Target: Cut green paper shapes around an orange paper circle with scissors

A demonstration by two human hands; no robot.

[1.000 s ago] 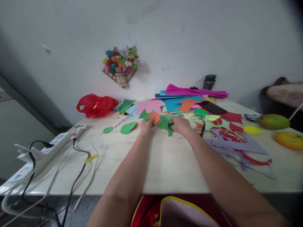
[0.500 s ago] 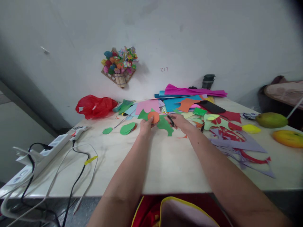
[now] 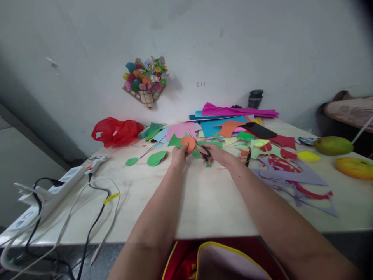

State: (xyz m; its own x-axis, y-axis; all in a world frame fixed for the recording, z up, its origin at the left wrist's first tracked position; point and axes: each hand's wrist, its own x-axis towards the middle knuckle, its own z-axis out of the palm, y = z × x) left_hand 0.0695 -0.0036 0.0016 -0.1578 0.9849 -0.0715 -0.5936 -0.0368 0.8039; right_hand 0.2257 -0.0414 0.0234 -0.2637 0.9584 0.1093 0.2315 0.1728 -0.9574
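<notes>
Pinched in my left hand (image 3: 178, 156) is an orange paper circle (image 3: 188, 143), laid over a sheet of green paper (image 3: 174, 141) with cut edges. My right hand (image 3: 214, 152) grips dark-handled scissors (image 3: 206, 152), whose blades point up and left beside the orange circle. More of the green sheet shows beneath the scissors and right hand, partly covered by them. Left of my hands lie several green paper circles (image 3: 156, 158) in a small stack, and one separate green circle (image 3: 132, 161). A thin metal tool, perhaps tweezers (image 3: 149, 150), lies behind the stack.
Paper sheets (image 3: 224, 125) pile up at the back, with a black phone (image 3: 260, 130) on them. Purple and red scraps (image 3: 291, 175) spread on the right, near two mangoes (image 3: 333, 145). A red plastic bag (image 3: 116, 132) sits back left; a power strip (image 3: 62, 184) with cables lines the left edge.
My right hand has moved left with the scissors, bringing the blades next to the orange circle. My left hand keeps its hold, and the view has shifted slightly.
</notes>
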